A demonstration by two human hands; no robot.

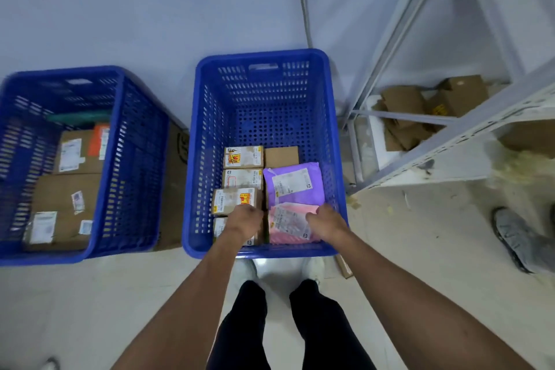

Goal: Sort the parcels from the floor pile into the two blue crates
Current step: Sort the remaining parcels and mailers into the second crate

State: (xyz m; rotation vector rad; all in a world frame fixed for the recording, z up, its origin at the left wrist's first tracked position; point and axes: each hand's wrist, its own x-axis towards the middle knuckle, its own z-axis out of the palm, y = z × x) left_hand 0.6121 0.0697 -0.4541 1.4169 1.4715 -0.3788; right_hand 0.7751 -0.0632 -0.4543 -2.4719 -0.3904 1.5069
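Two blue crates stand on the floor against the wall. The left crate [102,165] holds large cardboard boxes [60,204] and an orange parcel [97,141]. The right crate [264,58] holds several small labelled boxes [243,157], a purple mailer [295,185] and a pink mailer [288,224]. Both hands reach into the right crate. My left hand [244,219] hangs over the nearest small box [220,228], between the box column and the pink mailer, with its fingers curled down and hidden. My right hand [326,221] grips the pink mailer's right edge, thumb on top.
A white metal shelf rack [420,129] stands to the right, with flattened cardboard [402,108] underneath. Another person's grey shoe [513,237] is on the floor at the right. A cardboard sheet [172,189] stands between the crates. My own feet are just before the right crate.
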